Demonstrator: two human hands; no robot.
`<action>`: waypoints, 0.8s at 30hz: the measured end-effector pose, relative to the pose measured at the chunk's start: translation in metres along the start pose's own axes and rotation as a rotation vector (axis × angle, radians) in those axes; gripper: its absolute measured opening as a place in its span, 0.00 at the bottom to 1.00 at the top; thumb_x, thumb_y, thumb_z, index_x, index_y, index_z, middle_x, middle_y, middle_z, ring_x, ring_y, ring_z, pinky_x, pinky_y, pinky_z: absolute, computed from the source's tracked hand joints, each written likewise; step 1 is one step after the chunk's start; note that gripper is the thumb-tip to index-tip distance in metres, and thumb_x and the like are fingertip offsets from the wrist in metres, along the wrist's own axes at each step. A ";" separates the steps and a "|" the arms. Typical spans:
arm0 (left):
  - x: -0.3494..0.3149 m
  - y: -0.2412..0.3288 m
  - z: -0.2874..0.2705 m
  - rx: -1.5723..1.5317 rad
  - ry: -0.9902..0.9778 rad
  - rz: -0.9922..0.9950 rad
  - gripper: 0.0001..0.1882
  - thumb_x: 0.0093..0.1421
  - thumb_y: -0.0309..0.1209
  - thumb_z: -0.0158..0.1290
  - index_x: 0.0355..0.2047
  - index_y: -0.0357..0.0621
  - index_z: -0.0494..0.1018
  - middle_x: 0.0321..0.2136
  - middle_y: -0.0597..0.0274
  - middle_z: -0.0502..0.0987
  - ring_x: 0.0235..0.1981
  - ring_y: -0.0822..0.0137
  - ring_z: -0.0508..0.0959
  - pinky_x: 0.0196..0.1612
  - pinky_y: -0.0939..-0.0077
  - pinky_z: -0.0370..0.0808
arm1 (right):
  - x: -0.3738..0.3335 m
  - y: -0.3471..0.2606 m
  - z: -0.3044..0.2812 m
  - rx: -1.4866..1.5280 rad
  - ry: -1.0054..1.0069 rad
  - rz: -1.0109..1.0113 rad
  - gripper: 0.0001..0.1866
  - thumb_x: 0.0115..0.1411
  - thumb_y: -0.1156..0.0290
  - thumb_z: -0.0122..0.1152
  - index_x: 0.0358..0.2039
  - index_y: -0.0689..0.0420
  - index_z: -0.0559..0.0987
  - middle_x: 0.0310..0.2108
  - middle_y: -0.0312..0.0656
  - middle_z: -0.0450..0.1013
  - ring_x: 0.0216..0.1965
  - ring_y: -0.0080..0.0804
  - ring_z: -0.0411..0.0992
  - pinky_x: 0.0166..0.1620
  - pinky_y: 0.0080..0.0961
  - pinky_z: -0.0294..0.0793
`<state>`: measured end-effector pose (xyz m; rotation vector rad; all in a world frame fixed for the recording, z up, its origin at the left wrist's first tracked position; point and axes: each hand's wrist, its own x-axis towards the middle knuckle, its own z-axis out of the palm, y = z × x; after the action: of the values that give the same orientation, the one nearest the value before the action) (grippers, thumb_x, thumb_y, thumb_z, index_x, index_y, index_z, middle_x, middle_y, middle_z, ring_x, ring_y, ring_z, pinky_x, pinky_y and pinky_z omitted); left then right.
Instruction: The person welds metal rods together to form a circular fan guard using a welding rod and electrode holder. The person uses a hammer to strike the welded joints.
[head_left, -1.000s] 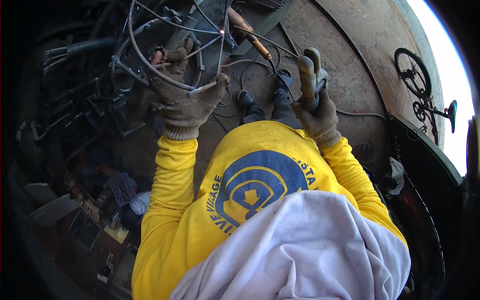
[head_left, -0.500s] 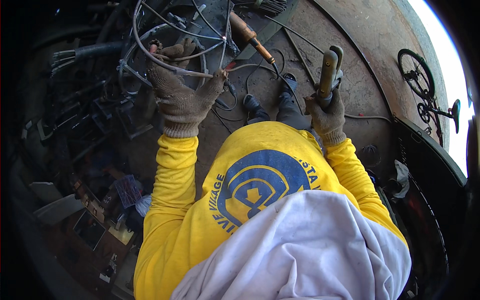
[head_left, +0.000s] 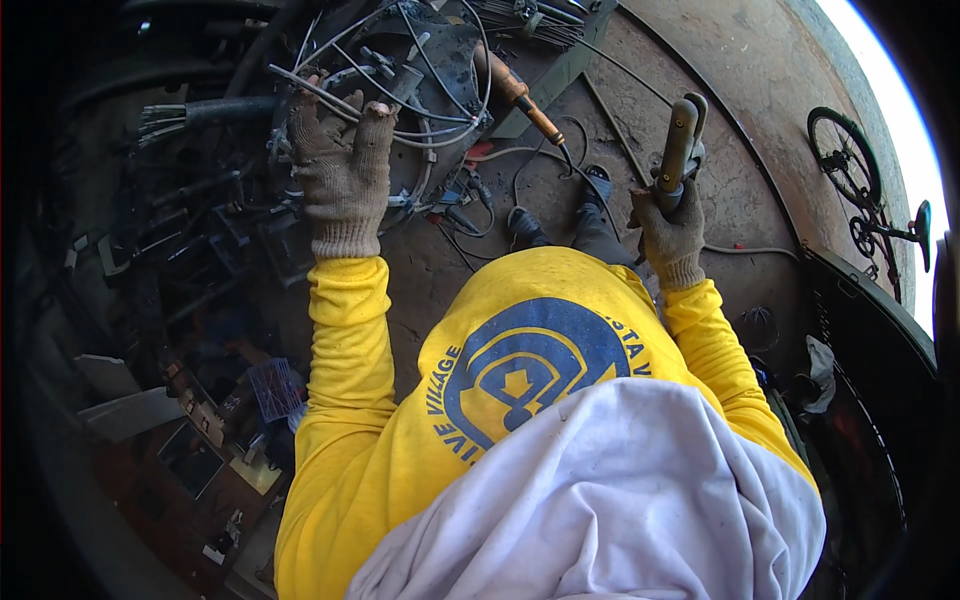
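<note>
My left hand (head_left: pixel 345 180), in a brown knit glove, is at a frame of bent thin metal rods (head_left: pixel 440 132) at the upper left. Its fingers curl round the rods by their loose ends, while the thumb stands up beside them. The palm side is partly hidden. My right hand (head_left: pixel 672 235), gloved too, grips a brownish tong-like clamp (head_left: pixel 680 145) held upright, away from the frame. A thin straight rod (head_left: pixel 630 72) runs from near the clamp's top toward the upper middle.
A copper-coloured tapered tool (head_left: pixel 520 95) with a cable lies beyond the frame. Cables (head_left: pixel 490 225) trail near my feet (head_left: pixel 525 228). Thick stranded cable (head_left: pixel 205 115) and dark metal pieces crowd the left. A bicycle (head_left: pixel 860 180) lies at far right; a bundle of rods (head_left: pixel 530 20) sits at the top.
The rod frame has tilted and turned in my left hand, its hoop now lying flatter. My left thumb has swung upward. The clamp in my right hand has shifted slightly right.
</note>
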<state>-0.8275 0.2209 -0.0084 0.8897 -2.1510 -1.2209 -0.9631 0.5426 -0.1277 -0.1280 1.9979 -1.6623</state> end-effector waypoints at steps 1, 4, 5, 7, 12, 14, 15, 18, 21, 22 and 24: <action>0.001 -0.001 0.000 0.000 -0.002 0.003 0.49 0.56 0.35 0.68 0.69 0.45 0.48 0.55 0.46 0.68 0.54 0.59 0.76 0.54 0.67 0.78 | 0.001 0.003 -0.001 0.023 -0.001 -0.011 0.21 0.57 0.71 0.69 0.48 0.62 0.71 0.29 0.37 0.75 0.27 0.22 0.74 0.31 0.22 0.76; 0.001 -0.003 0.002 -0.120 0.043 -0.055 0.47 0.57 0.35 0.68 0.67 0.44 0.50 0.54 0.48 0.68 0.53 0.60 0.76 0.53 0.67 0.80 | 0.001 0.003 -0.003 0.047 0.005 -0.018 0.21 0.57 0.71 0.69 0.48 0.62 0.71 0.29 0.37 0.75 0.27 0.22 0.74 0.31 0.22 0.76; 0.001 0.001 0.005 -0.197 0.064 -0.063 0.42 0.58 0.33 0.66 0.65 0.44 0.53 0.57 0.50 0.65 0.54 0.59 0.76 0.54 0.65 0.80 | 0.001 0.003 -0.003 0.045 0.011 -0.013 0.21 0.57 0.70 0.69 0.48 0.62 0.71 0.29 0.37 0.75 0.27 0.22 0.74 0.31 0.22 0.76; 0.002 0.004 0.008 -0.274 0.088 -0.069 0.37 0.60 0.32 0.64 0.63 0.44 0.55 0.60 0.53 0.62 0.54 0.57 0.76 0.55 0.63 0.80 | 0.001 0.000 -0.003 0.050 0.022 0.000 0.21 0.58 0.70 0.69 0.48 0.62 0.71 0.29 0.38 0.75 0.27 0.22 0.74 0.30 0.22 0.76; 0.015 -0.019 -0.001 -0.535 0.061 -0.154 0.31 0.58 0.33 0.66 0.57 0.43 0.63 0.48 0.54 0.75 0.47 0.53 0.81 0.53 0.53 0.81 | 0.003 0.000 -0.005 0.062 0.031 0.001 0.22 0.59 0.71 0.68 0.49 0.62 0.70 0.30 0.38 0.75 0.26 0.23 0.74 0.30 0.22 0.77; 0.025 -0.043 -0.019 -0.759 -0.031 -0.258 0.25 0.60 0.33 0.65 0.54 0.42 0.67 0.44 0.52 0.78 0.46 0.52 0.82 0.53 0.52 0.81 | 0.004 -0.003 -0.006 0.095 0.040 -0.004 0.21 0.59 0.71 0.68 0.49 0.61 0.70 0.30 0.39 0.75 0.26 0.24 0.74 0.30 0.22 0.77; 0.028 -0.042 -0.021 -0.988 -0.129 -0.362 0.20 0.62 0.33 0.63 0.50 0.40 0.72 0.40 0.51 0.81 0.44 0.52 0.83 0.52 0.51 0.81 | 0.005 -0.003 -0.006 0.094 0.039 -0.005 0.21 0.59 0.71 0.68 0.49 0.61 0.70 0.30 0.39 0.75 0.26 0.24 0.74 0.30 0.22 0.77; 0.028 -0.028 -0.023 -0.905 -0.100 -0.439 0.12 0.65 0.33 0.58 0.45 0.40 0.76 0.39 0.47 0.82 0.43 0.53 0.84 0.52 0.52 0.81 | 0.008 -0.004 -0.006 0.077 0.060 0.012 0.21 0.59 0.71 0.69 0.48 0.61 0.71 0.30 0.39 0.75 0.27 0.23 0.74 0.30 0.22 0.77; 0.028 -0.013 -0.017 -0.524 0.096 -0.585 0.13 0.66 0.32 0.57 0.49 0.40 0.76 0.39 0.51 0.82 0.43 0.58 0.84 0.52 0.55 0.81 | 0.010 -0.002 -0.006 0.070 0.059 0.000 0.20 0.59 0.71 0.69 0.48 0.61 0.71 0.30 0.39 0.75 0.27 0.23 0.74 0.30 0.22 0.77; 0.028 -0.012 -0.018 -0.525 0.098 -0.585 0.13 0.66 0.32 0.57 0.49 0.40 0.76 0.39 0.51 0.82 0.43 0.58 0.84 0.52 0.55 0.81 | 0.011 -0.002 -0.006 0.067 0.058 0.002 0.20 0.59 0.71 0.69 0.48 0.61 0.71 0.30 0.39 0.75 0.27 0.23 0.74 0.30 0.22 0.77; 0.029 -0.009 -0.017 0.253 0.047 -0.236 0.14 0.67 0.31 0.56 0.50 0.41 0.77 0.39 0.55 0.83 0.44 0.62 0.83 0.49 0.61 0.82 | 0.013 -0.001 -0.006 0.064 0.058 0.001 0.20 0.59 0.70 0.69 0.48 0.61 0.71 0.30 0.39 0.75 0.26 0.23 0.74 0.30 0.22 0.77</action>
<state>-0.8317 0.1864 -0.0054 1.2972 -2.2443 -1.0340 -0.9769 0.5428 -0.1302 -0.0568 1.9842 -1.7458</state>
